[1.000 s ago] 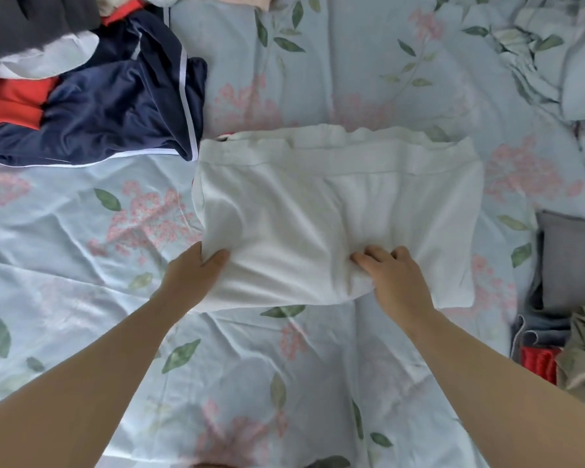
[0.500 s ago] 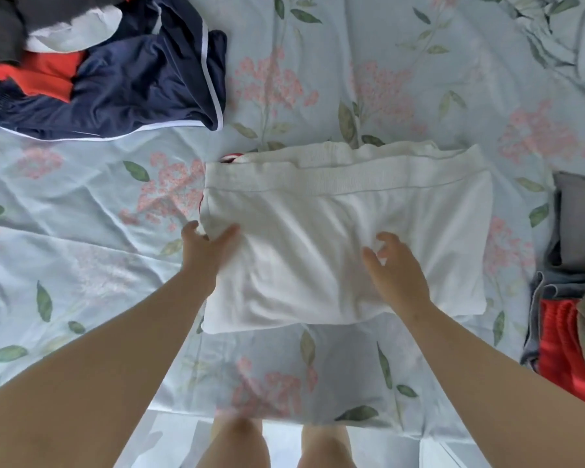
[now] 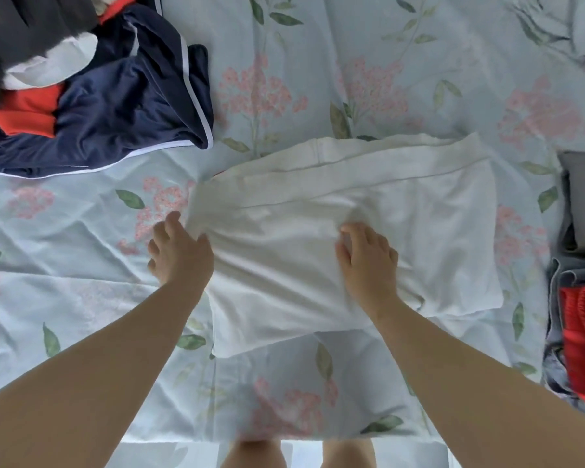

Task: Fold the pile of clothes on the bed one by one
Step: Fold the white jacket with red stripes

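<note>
While both hands work at the near half of the white garment (image 3: 385,204), it lies partly folded on the floral bed sheet (image 3: 301,79), spread flat between and beyond them.

Left hand (image 3: 179,255): at the garment's left edge. Fingers spread and fairly straight over the sheet, thumb touching the cloth edge. The corner just beyond this hand looks slightly raised; whether the fingers have any cloth in them cannot be told.

Right hand (image 3: 368,261): on top of the garment, right of its middle. Fingers curled into the fabric, which puckers around the fingertips; creases run from there toward the left hand. Hands are well apart, each on its own part of the cloth.

Garment: a stitched hem band runs across the far side, beyond both hands. Right portion extends past the right hand and lies flat.

Unfolded pile (image 3: 31,55): far beyond the left hand and to its outer side, with a navy garment (image 3: 132,106) with white piping on top, red and black pieces under it.

Folded stack (image 3: 581,265): out past the right hand, grey on top, red nearer.

Bare legs (image 3: 254,454) show at the near edge, between the forearms.
</note>
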Action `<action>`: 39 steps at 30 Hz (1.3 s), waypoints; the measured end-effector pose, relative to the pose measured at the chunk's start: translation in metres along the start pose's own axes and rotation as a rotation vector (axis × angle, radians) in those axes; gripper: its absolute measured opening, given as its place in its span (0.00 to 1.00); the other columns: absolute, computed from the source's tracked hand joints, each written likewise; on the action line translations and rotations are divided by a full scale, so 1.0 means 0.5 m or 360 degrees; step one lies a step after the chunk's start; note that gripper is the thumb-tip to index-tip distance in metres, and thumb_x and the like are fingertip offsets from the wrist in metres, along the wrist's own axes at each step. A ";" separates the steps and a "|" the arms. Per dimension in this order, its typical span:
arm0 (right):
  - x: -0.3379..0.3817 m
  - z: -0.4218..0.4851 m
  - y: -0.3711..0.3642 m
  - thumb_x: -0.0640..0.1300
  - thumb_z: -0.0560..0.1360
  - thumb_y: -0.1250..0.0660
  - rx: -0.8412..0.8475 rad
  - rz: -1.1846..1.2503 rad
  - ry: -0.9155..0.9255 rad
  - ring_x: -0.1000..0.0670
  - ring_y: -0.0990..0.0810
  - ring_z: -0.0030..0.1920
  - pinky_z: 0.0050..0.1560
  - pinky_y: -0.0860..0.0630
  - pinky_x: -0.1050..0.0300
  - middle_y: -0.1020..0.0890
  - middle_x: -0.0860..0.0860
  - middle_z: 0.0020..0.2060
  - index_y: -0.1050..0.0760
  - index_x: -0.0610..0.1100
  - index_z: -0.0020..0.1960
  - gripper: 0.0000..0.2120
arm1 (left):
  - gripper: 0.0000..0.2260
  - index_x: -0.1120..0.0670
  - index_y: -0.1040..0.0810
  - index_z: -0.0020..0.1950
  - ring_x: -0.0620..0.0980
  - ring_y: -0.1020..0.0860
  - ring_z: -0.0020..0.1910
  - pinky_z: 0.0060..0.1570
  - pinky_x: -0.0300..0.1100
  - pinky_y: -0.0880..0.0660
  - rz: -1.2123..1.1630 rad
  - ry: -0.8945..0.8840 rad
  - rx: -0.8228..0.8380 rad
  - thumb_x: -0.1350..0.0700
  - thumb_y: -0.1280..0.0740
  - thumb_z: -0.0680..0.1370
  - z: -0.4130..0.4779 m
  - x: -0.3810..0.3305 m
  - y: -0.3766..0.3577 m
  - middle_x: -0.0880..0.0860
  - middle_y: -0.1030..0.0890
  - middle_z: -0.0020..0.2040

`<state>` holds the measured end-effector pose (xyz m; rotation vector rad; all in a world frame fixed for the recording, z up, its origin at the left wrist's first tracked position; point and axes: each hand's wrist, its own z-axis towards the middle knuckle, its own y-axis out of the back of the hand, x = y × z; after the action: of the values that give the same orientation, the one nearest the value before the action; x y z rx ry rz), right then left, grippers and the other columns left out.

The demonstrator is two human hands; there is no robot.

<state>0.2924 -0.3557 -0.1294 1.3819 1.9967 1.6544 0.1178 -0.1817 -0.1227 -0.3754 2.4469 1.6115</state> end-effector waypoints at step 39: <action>-0.045 -0.112 -0.086 0.52 0.64 0.24 -0.0166 0.2718 -0.2141 0.45 0.18 0.48 0.36 0.19 0.51 0.17 0.48 0.50 0.26 0.48 0.54 0.22 | 0.31 0.49 0.26 0.67 0.52 0.28 0.63 0.67 0.49 0.34 0.0457 -0.1056 0.1715 0.45 0.23 0.66 0.117 -0.407 -0.194 0.47 0.24 0.63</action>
<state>0.2453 -0.4065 -0.1550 3.0168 -0.2770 0.3141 0.3423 -0.1431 -0.1709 0.5898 2.4114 0.1859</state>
